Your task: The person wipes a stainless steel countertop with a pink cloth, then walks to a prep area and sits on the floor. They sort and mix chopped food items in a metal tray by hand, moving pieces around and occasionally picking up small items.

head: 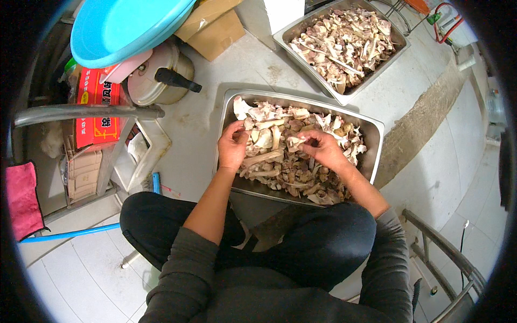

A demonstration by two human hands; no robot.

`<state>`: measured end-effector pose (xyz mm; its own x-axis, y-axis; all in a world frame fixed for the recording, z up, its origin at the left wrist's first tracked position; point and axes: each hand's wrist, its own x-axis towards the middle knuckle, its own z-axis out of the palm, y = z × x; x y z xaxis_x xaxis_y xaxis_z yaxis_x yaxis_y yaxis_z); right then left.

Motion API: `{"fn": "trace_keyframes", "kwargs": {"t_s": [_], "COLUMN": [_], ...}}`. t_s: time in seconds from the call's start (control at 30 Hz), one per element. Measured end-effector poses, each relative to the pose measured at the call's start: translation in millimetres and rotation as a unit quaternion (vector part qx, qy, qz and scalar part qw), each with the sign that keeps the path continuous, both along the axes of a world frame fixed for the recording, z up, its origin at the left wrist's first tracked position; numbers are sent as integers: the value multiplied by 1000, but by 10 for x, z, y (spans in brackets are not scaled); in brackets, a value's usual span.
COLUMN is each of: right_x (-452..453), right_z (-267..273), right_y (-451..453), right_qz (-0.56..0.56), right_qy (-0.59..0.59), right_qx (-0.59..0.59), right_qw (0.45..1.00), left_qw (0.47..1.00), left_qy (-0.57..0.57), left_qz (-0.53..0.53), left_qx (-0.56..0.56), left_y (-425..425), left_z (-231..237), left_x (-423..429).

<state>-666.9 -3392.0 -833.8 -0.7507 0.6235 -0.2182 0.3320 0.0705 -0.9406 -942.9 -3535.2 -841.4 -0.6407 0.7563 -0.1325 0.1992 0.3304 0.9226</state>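
Observation:
A steel tray (300, 97) heaped with pale bones and reddish-brown pieces lies before my knees. Over its left part, my left hand (233, 145) has thumb and fingers around a small piece of bone (248, 123). My right hand (323, 148) pinches a knobbly bone piece (295, 143) between thumb and fingers above the middle of the heap. Long bones (262, 157) lie between and below the hands. The palm side of both hands is partly hidden.
A second steel tray (343, 97) of bones stands beyond, at the upper right. At the left are a pressure cooker (151, 78), blue basins (129, 30), a cardboard box (216, 36), a red carton (95, 129) and a white crate (155, 155). Metal tube rails (440, 254) flank me.

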Motion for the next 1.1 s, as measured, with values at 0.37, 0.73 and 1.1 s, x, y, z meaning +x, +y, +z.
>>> {"fn": "trace_keyframes", "kwargs": {"t_s": [0.37, 0.73, 1.1], "right_x": [-122, 399, 1187], "right_z": [-49, 292, 477], "right_y": [-49, 202, 245], "right_qz": [-43, -108, -166], "right_qy": [183, -26, -120], "right_qx": [-237, 67, 229], "right_qw": [953, 992, 951], "left_qw": [971, 869, 925], "left_qy": [109, 303, 287], "left_qz": [-215, -374, -216], "left_qx": [1, -111, -126], "left_y": [-9, -272, -159], "left_z": [280, 324, 300], "left_x": [221, 486, 144]}}
